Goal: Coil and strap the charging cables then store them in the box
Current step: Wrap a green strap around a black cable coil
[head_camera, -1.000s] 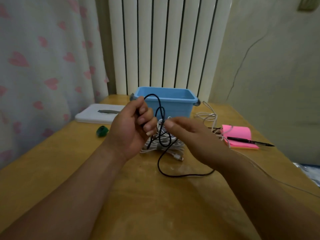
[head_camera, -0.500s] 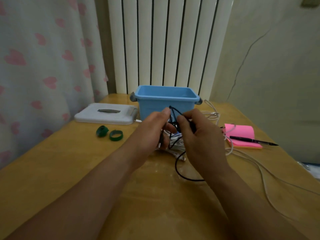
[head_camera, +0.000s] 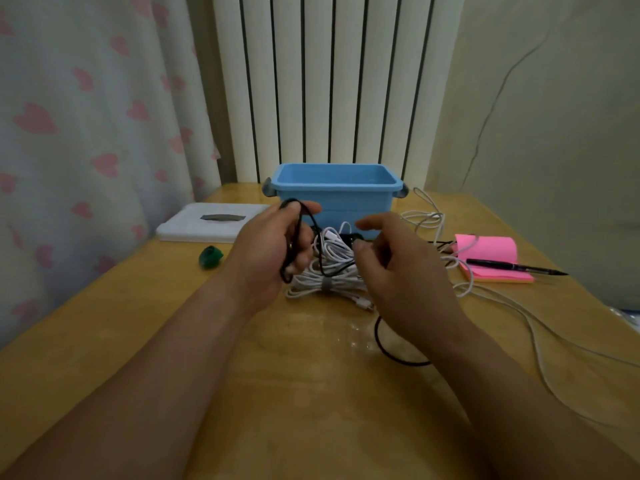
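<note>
1. Softness is the main matter here: the black cable [head_camera: 297,223] is thin, light and limp, so I judge that its loops spring apart when the grip loosens.
2. The left hand [head_camera: 273,251] grips several loops of it, just in front of the box [head_camera: 336,199], near its left corner.
3. The right hand [head_camera: 398,268] is also in front of the box, with thumb and forefinger apart. The black tail runs under it, and I cannot tell if it pinches anything.
4. The best hold, in my opinion, is across all loops together at one side, leaving the middle free for a strap.
5. A white bundle [head_camera: 325,275], bound with a grey band, lies in front of the box, between the hands. It is not yet inside.
6. A loose white cable [head_camera: 426,220] lies right of the box. A green strap [head_camera: 210,257] lies to its left, near a white lid [head_camera: 187,226].
7. I can read no brand or writing; the lid shows only a dark patch.
</note>
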`<state>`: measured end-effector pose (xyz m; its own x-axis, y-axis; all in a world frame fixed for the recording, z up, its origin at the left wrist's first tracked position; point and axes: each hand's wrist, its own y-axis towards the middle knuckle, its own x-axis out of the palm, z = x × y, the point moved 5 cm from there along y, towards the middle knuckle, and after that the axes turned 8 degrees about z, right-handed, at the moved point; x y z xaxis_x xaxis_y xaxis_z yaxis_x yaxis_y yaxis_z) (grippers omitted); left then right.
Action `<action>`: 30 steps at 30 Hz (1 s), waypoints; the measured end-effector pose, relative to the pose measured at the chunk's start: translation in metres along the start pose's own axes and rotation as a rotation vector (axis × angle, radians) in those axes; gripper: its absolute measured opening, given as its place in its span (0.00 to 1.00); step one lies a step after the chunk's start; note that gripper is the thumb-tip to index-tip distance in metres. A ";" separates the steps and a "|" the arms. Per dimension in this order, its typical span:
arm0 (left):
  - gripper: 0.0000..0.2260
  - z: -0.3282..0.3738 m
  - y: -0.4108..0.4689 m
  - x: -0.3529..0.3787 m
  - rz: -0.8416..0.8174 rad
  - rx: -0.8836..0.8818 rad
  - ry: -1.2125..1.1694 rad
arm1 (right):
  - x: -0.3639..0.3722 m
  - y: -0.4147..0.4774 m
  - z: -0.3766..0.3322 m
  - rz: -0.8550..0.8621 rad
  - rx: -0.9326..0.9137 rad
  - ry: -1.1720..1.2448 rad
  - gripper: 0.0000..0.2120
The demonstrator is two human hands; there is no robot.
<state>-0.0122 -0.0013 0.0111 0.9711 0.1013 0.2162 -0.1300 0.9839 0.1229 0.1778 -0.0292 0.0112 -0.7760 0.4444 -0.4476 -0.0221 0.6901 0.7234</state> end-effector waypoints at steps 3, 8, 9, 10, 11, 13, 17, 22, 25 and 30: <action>0.16 0.001 -0.001 0.005 -0.117 -0.056 -0.125 | -0.005 0.005 0.013 -0.014 0.065 -0.025 0.15; 0.17 0.001 -0.010 0.023 -0.247 -0.037 -0.175 | 0.016 -0.006 0.001 -0.232 -0.002 0.017 0.20; 0.18 0.001 -0.011 0.023 -0.235 -0.022 -0.170 | 0.018 -0.007 0.000 -0.238 -0.010 0.016 0.20; 0.18 0.002 -0.011 0.023 -0.219 -0.016 -0.171 | 0.018 -0.006 0.001 -0.232 -0.009 0.008 0.19; 0.18 0.003 -0.011 0.022 -0.201 -0.019 -0.176 | 0.018 -0.005 0.002 -0.223 0.000 0.001 0.19; 0.19 0.004 -0.010 0.019 -0.169 -0.028 -0.188 | 0.016 -0.004 0.006 -0.204 0.024 -0.015 0.17; 0.18 0.004 -0.010 0.017 -0.147 -0.031 -0.216 | 0.015 -0.004 0.007 -0.199 0.045 -0.004 0.17; 0.20 0.007 -0.005 0.006 -0.016 0.063 -0.096 | 0.010 -0.004 0.001 -0.094 0.024 0.019 0.13; 0.19 0.008 -0.002 0.003 0.000 0.092 -0.068 | 0.004 -0.001 0.005 -0.005 0.064 0.061 0.07; 0.19 0.004 -0.005 0.011 -0.086 0.067 -0.009 | -0.006 0.004 0.007 0.096 -0.071 -0.350 0.10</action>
<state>-0.0011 -0.0058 0.0164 0.9776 0.0149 0.2102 -0.0593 0.9767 0.2063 0.1866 -0.0252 0.0126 -0.5143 0.6824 -0.5195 -0.0128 0.5996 0.8002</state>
